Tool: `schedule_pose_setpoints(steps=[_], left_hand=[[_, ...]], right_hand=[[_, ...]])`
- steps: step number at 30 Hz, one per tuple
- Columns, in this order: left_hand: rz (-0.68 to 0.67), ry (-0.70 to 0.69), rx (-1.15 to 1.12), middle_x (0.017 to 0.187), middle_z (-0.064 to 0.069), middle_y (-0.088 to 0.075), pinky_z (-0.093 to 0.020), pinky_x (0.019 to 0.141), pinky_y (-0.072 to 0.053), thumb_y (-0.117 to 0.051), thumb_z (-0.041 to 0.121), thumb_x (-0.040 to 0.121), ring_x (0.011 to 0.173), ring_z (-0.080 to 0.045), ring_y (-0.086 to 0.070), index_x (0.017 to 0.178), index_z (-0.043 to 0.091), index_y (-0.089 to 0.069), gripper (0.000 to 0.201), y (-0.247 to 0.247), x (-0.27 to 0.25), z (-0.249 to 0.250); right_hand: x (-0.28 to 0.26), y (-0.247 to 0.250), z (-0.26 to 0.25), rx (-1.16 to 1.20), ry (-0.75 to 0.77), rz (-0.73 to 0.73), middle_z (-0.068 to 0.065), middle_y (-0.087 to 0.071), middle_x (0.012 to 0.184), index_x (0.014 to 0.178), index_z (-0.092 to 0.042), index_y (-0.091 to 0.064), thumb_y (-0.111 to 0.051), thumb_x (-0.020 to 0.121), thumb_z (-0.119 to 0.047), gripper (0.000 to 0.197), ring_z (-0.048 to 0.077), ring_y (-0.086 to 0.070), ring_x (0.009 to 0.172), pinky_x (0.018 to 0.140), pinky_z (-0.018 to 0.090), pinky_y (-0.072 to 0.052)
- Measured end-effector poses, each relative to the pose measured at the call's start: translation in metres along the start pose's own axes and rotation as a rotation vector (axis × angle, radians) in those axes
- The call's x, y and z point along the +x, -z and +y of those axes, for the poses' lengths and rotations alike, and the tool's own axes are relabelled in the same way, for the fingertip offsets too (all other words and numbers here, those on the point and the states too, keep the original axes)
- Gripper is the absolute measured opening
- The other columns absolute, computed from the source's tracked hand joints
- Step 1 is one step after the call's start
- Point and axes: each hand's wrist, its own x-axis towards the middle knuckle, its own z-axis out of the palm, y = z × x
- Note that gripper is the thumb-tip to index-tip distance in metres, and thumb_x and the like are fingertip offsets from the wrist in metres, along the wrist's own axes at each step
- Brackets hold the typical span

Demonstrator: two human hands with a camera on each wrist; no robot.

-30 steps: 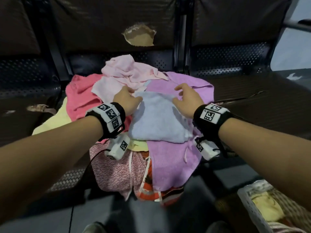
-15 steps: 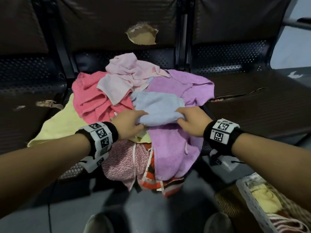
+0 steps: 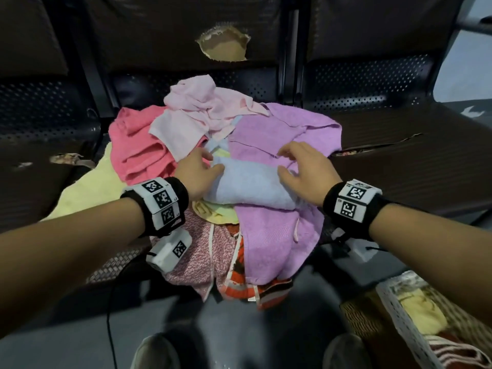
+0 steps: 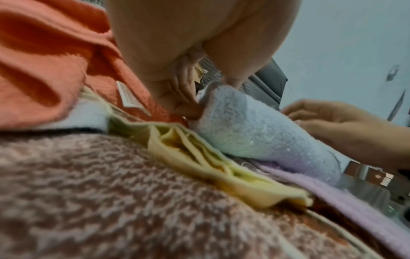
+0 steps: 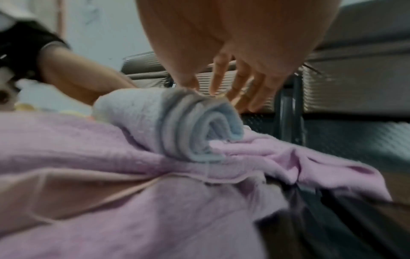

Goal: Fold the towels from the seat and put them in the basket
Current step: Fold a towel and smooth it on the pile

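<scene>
A light blue towel lies folded into a thick band on top of the towel heap on the seat. My left hand is at its left end, thumb on top and curled fingers against the far corner, which rises between them. My right hand hovers at the right end with fingers spread and straight, only the thumb touching the folded towel. Under it lie a purple towel, a pink towel, a pale pink towel and a yellow towel.
A white woven basket stands on the floor at the lower right, holding a yellow cloth. The dark seat stretches to the right, its backrest torn. A speckled pink cloth and an orange striped one hang over the seat's front edge.
Both hands carried the blue towel's near edge forward, folding it into a thicker band. The right hand has let go and spread its fingers.
</scene>
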Motion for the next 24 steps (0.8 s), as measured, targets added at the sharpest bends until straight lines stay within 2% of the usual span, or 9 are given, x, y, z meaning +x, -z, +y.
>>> schedule_pose_setpoints(steps=[3, 6, 9, 12, 14, 17, 20, 22, 24], left_hand=[[0.087, -0.218, 0.096, 0.107, -0.004, -0.057, -0.033, 0.084, -0.047, -0.067, 0.017, 0.082, 0.091, -0.019, -0.057, 0.116, 0.014, -0.06, 0.034, 0.004, -0.007, 0.003], [-0.057, -0.441, 0.21, 0.119, -0.003, -0.057, -0.033, 0.093, -0.041, -0.062, 0.028, 0.072, 0.106, -0.018, -0.052, 0.12, 0.017, -0.065, 0.05, 0.007, -0.017, 0.007], [-0.224, -0.486, 0.477, 0.14, -0.008, -0.053, -0.038, 0.108, -0.036, -0.068, 0.035, 0.068, 0.128, -0.027, -0.047, 0.143, 0.015, -0.049, 0.08, 0.001, -0.021, 0.001], [-0.185, -0.427, 0.5, 0.132, -0.007, -0.059, -0.037, 0.095, -0.046, -0.073, 0.023, 0.078, 0.118, -0.027, -0.056, 0.141, 0.021, -0.049, 0.067, -0.003, -0.014, -0.002], [-0.116, -0.489, 0.522, 0.112, -0.008, -0.067, -0.036, 0.082, -0.048, -0.072, 0.025, 0.078, 0.103, -0.028, -0.061, 0.124, 0.022, -0.058, 0.048, 0.002, -0.009, 0.008], [-0.064, -0.612, 0.404, 0.094, -0.007, -0.066, -0.04, 0.075, -0.047, -0.071, 0.034, 0.075, 0.089, -0.029, -0.06, 0.106, 0.019, -0.059, 0.036, 0.01, -0.007, 0.037], [0.034, -0.654, 0.162, 0.089, 0.005, -0.065, -0.034, 0.074, -0.048, -0.066, 0.045, 0.077, 0.081, -0.017, -0.06, 0.099, 0.025, -0.056, 0.032, 0.006, -0.014, 0.082], [0.076, -0.647, -0.014, 0.098, 0.011, -0.065, -0.02, 0.077, -0.048, -0.069, 0.046, 0.08, 0.088, -0.008, -0.061, 0.11, 0.027, -0.057, 0.038, -0.005, -0.02, 0.116], [0.067, -0.589, -0.266, 0.108, 0.015, -0.062, -0.008, 0.08, -0.046, -0.077, 0.044, 0.079, 0.096, 0.003, -0.06, 0.125, 0.023, -0.052, 0.056, -0.026, -0.027, 0.151]], right_hand=[[-0.001, -0.003, -0.007, -0.047, 0.248, -0.083, 0.003, -0.068, 0.113, 0.117, -0.015, -0.066, -0.056, 0.092, -0.038, 0.036, 0.022, -0.064, 0.102, 0.088, 0.039, -0.052], [-0.007, -0.019, -0.009, -0.109, 0.202, -0.247, 0.004, -0.064, 0.131, 0.136, -0.017, -0.057, -0.057, 0.093, -0.049, 0.054, 0.025, -0.061, 0.116, 0.097, 0.036, -0.049], [-0.01, -0.026, -0.008, -0.079, 0.144, -0.305, 0.002, -0.059, 0.139, 0.147, -0.023, -0.043, -0.062, 0.089, -0.056, 0.07, 0.024, -0.058, 0.123, 0.098, 0.035, -0.048], [-0.003, -0.022, -0.014, -0.065, 0.105, -0.293, 0.002, -0.063, 0.134, 0.145, -0.026, -0.046, -0.067, 0.083, -0.059, 0.073, 0.026, -0.061, 0.119, 0.095, 0.037, -0.05], [0.001, -0.018, -0.021, -0.079, 0.051, -0.3, 0.002, -0.066, 0.127, 0.141, -0.026, -0.046, -0.068, 0.078, -0.064, 0.077, 0.027, -0.063, 0.113, 0.09, 0.036, -0.051], [0.002, -0.006, -0.032, -0.061, -0.026, -0.307, 0.003, -0.066, 0.12, 0.14, -0.023, -0.036, -0.07, 0.072, -0.069, 0.088, 0.028, -0.066, 0.104, 0.086, 0.039, -0.053], [0.001, 0.028, -0.031, 0.039, -0.089, -0.236, 0.004, -0.064, 0.12, 0.133, -0.02, -0.045, -0.071, 0.08, -0.046, 0.065, 0.029, -0.064, 0.106, 0.082, 0.033, -0.048], [-0.009, 0.057, -0.021, 0.235, -0.2, -0.121, 0.002, -0.07, 0.112, 0.118, -0.019, -0.064, -0.07, 0.082, -0.03, 0.038, 0.024, -0.066, 0.103, 0.082, 0.031, -0.049], [-0.03, 0.084, -0.004, 0.597, -0.329, -0.005, 0.002, -0.076, 0.104, 0.107, -0.014, -0.072, -0.071, 0.082, -0.019, 0.025, 0.02, -0.07, 0.1, 0.087, 0.035, -0.055]])
